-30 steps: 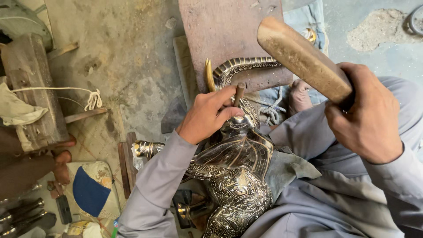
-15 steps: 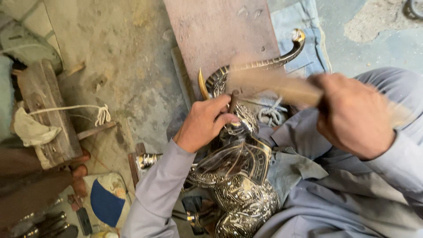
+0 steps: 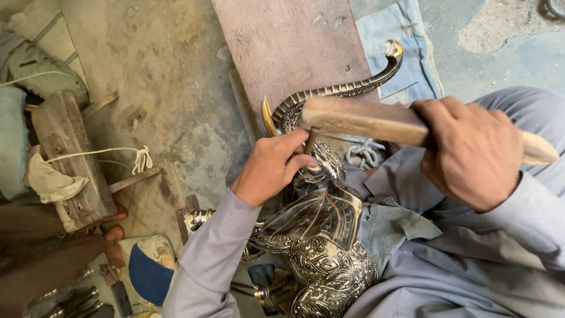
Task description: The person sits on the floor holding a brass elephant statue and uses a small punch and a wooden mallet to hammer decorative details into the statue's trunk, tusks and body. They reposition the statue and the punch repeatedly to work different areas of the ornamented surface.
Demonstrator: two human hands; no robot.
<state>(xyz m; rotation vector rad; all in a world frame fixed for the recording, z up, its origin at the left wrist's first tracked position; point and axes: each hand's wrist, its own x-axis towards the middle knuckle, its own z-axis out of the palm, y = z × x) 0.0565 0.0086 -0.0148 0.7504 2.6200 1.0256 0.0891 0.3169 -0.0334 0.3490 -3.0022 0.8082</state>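
Left of the engraved metal vessel (image 3: 321, 247), a wooden block (image 3: 70, 165) tied with cord lies well apart on the floor. The left hand (image 3: 271, 168) pinches a thin punch (image 3: 310, 142) upright on the vessel's upper body (tip hidden by fingers). Above the vessel, the wooden mallet (image 3: 365, 121), raised high a second ago, has dropped onto the punch head: a blow is landing. The right hand (image 3: 471, 153) clenches the mallet's handle, right of the vessel resting in the lap.

Left hand (image 3: 272, 166), right hand (image 3: 471, 152), both clenched
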